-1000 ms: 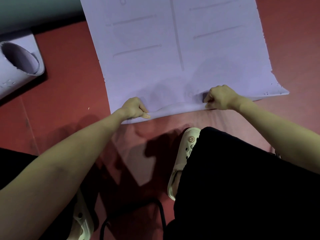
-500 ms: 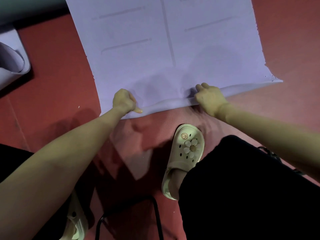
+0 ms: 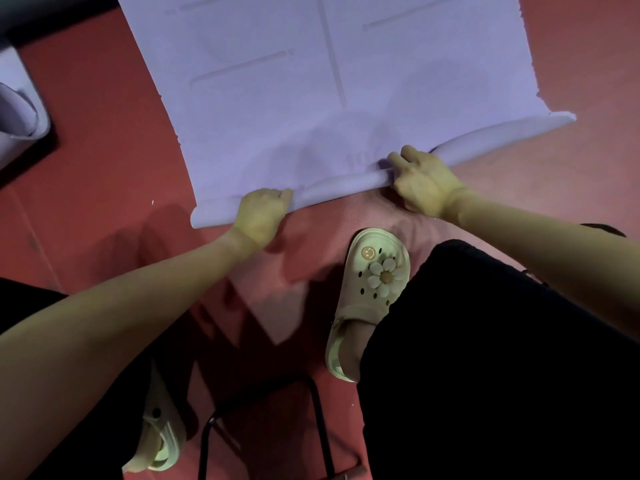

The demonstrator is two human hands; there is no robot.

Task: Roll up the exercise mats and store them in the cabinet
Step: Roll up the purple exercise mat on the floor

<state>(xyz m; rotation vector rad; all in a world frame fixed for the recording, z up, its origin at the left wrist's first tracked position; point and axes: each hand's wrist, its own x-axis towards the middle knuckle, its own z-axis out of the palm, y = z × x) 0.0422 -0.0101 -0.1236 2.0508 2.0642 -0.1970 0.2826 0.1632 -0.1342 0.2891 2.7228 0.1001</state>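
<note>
A: What sits at the far left?

B: We see a rolled mat [image 3: 17,112] lying on the red floor [image 3: 97,161], well apart from us.

A: And our hands?

B: Our left hand [image 3: 259,216] curls over the near edge of the purple mat [image 3: 311,98], gripping the thin roll [image 3: 339,181] started there. Our right hand [image 3: 420,183] rests on the same roll further right, fingers bent over its top and thumb below.

A: Where does the mat lie?

B: Spread flat on the floor ahead of us, only its near edge rolled. A pale clog [image 3: 370,296] stands just below our right hand.
</note>
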